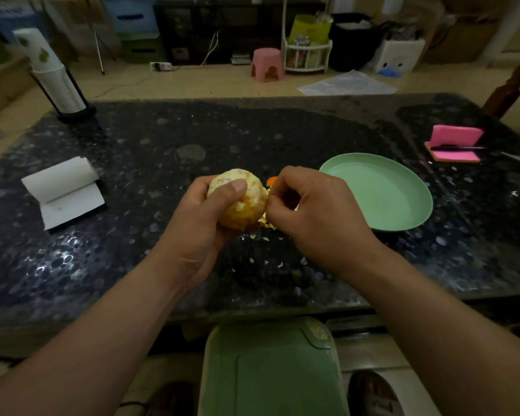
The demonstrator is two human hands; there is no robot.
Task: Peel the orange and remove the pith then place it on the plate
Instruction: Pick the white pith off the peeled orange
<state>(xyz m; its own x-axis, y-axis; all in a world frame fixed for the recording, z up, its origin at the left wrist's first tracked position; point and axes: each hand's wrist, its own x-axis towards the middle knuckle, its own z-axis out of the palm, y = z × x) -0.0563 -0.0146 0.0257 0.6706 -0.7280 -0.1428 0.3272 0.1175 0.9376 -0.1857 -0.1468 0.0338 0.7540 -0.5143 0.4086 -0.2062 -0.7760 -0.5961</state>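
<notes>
1. Orange [237, 202], round and stripped mostly to pale, fuzzy pith, sits at frame centre, gripped by our left hand [198, 217], thumb across its front.
2. Our right hand [312, 211] meets its right edge, fingers [282, 184] curled tight, pinching there; what they nip is hidden.
3. Right of both, we see a smooth, round green plate [382, 193] on the speckled dark table [132, 175]; pale scraps [279, 263] dot the table below the hands.

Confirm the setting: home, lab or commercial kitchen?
Most likely a lived-in home room, not a lab: a dark speckled stone-look table, a pink plastic stool and a power strip on the floor behind it, and stacked plastic storage drawers by the far wall.
</notes>
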